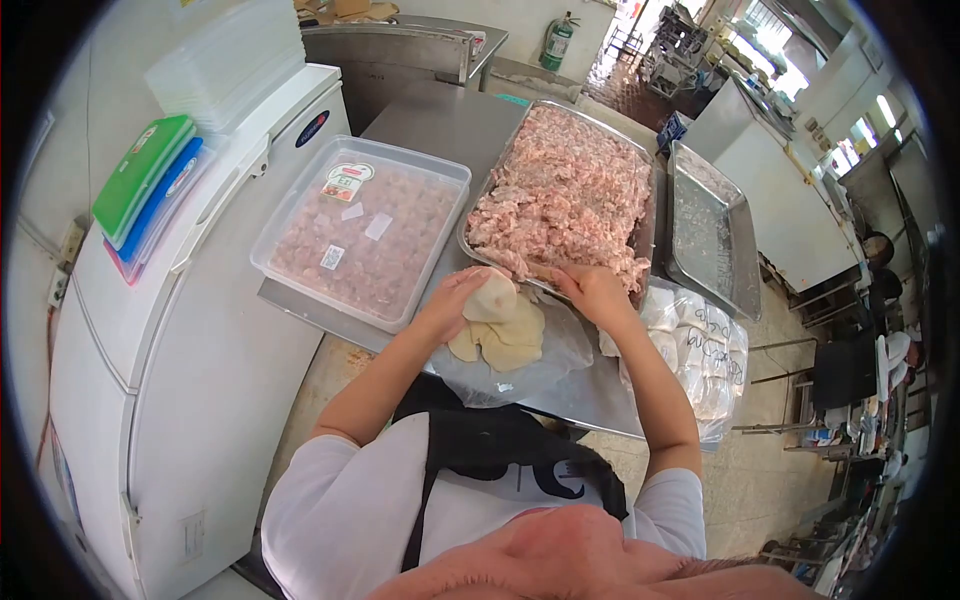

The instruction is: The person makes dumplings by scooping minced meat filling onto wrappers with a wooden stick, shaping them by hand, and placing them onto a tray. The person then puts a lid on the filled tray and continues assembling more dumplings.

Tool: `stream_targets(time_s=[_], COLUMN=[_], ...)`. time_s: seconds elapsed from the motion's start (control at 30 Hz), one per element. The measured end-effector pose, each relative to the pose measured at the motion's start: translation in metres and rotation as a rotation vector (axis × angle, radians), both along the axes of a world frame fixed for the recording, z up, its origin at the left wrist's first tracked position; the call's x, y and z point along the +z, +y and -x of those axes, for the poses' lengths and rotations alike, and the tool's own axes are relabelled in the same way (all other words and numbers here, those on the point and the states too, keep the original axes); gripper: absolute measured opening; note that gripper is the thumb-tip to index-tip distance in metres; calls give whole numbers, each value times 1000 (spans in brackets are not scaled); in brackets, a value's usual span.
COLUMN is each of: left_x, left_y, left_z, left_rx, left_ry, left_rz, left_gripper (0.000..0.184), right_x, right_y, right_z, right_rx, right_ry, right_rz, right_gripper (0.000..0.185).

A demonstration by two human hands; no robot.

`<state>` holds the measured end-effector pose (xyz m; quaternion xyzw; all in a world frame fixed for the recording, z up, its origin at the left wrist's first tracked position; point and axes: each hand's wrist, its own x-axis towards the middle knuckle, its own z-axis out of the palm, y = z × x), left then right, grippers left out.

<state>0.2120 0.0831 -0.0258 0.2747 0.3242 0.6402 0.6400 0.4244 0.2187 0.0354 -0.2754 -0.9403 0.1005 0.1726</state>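
Note:
My left hand (452, 303) is closed on a round dough wrapper (493, 299), held above a loose pile of pale wrappers (516, 338). That pile lies on a clear plastic bag (566, 352) at the table's near edge. At the near rim of a metal tray (463, 238) heaped with ground meat (565, 180), my right hand (597, 294) grips a small, flat wooden-looking stick (541, 272). The stick's tip is by the meat, close to the held wrapper. My fingers partly cover it.
A lidded clear plastic box (300, 215) of small round pieces stands left. At right are a nearly bare metal tray (712, 240) and bagged white packs (692, 350). A white freezer (215, 300) borders the left, with colored lids (145, 180) on top.

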Motion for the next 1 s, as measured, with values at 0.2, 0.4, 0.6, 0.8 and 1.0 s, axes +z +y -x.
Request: stream_targets(time_s=[0.2, 0.4, 0.6, 0.8, 1.0], left_x=[-7, 4, 19, -3, -19], left_y=[8, 14, 19, 23, 45], left_z=[-10, -20, -13, -42, -56], left_rx=[-31, 31, -78, -298, -203], left_ry=[104, 53, 153, 326, 143], left_rz=[-6, 37, 0, -97, 51], left_gripper=[28, 29, 26, 26, 30], right_x=[25, -3, 53, 26, -10], right_y=[-8, 7, 26, -10, 1], right_z=[-4, -19, -61, -75, -91], right_rx=[-55, 4, -106, -142, -136], right_ry=[-192, 18, -126, -326, 172], right_rz=[-166, 188, -114, -210, 296], right_gripper=[26, 27, 27, 27, 33])
